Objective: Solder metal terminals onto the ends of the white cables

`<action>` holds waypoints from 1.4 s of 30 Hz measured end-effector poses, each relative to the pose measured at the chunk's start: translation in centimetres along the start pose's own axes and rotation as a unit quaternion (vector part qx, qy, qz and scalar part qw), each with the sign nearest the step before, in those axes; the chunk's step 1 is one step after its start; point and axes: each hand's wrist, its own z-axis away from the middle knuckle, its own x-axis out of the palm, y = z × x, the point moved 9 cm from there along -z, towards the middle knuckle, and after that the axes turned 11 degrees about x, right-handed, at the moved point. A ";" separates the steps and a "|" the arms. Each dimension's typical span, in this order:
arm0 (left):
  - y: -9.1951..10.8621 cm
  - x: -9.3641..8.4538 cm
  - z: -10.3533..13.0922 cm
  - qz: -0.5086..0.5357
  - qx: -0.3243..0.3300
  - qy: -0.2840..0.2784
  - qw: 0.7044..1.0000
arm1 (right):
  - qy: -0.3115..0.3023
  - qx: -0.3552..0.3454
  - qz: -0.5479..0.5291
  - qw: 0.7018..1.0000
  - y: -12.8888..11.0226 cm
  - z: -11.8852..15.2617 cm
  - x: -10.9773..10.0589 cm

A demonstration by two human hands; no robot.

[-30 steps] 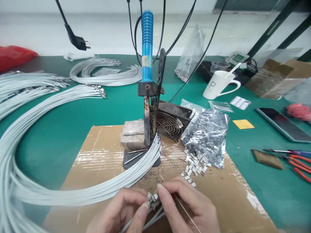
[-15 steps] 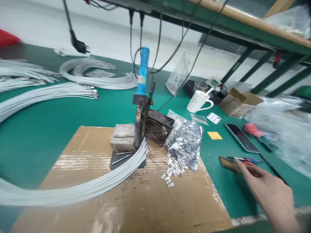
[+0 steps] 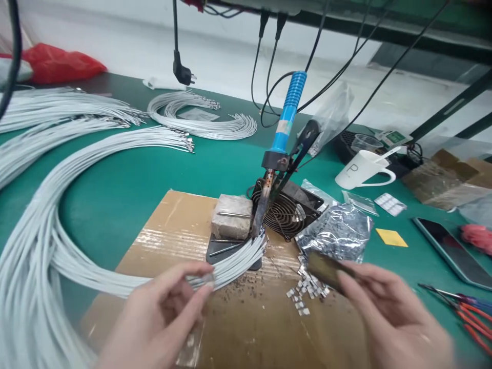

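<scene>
Left hand (image 3: 161,312) pinches white wire ends (image 3: 230,261) over cardboard sheet (image 3: 253,328). Right hand (image 3: 388,312) grips brown pad (image 3: 325,267), fingers closed, above loose terminals (image 3: 305,294). Green bench mat (image 3: 126,179) beyond fingertips; soldering iron (image 3: 282,148) upright behind.

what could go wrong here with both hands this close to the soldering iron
The left hand pinches white wires whose ends lie at the soldering iron tip; a slip could burn fingers or insulation. The right hand brings a brown pad over the loose metal clips and could scatter them.
</scene>
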 end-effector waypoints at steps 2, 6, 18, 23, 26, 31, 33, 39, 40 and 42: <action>2.8 1.4 -3.2 0.007 0.018 -0.012 1.000 | -0.057 0.024 -0.028 0.998 -0.9 1.5 6.0; 5.3 2.8 -6.7 0.014 0.021 0.023 0.999 | -0.144 0.033 -0.092 0.985 -2.2 2.7 13.3; 5.4 3.4 -6.1 0.059 0.049 0.041 0.996 | -0.165 0.010 -0.114 0.980 -3.3 3.9 13.6; 4.2 4.0 -5.5 0.033 0.013 0.031 0.999 | -0.094 0.006 -0.077 0.993 -2.2 3.8 12.7; 5.3 3.8 -5.1 0.003 0.064 0.044 0.997 | -0.025 -0.007 -0.050 0.998 -2.6 4.9 12.0; 7.8 3.6 -4.4 -0.047 0.161 0.072 0.983 | 0.054 -0.135 0.006 0.989 -6.1 7.4 12.6; 8.1 3.7 -4.4 -0.067 0.176 0.072 0.979 | 0.047 -0.153 -0.001 0.987 -6.6 7.7 13.1; 7.4 4.8 -4.8 -0.096 0.184 0.018 0.978 | -0.012 -0.019 -0.005 1.000 -3.4 6.0 13.2; 7.3 4.8 -4.6 -0.101 0.186 0.013 0.977 | -0.028 0.004 -0.012 1.000 -2.6 5.5 12.7; 7.3 4.4 -3.9 -0.111 0.198 0.016 0.974 | -0.057 0.040 -0.030 0.997 -1.1 4.1 11.1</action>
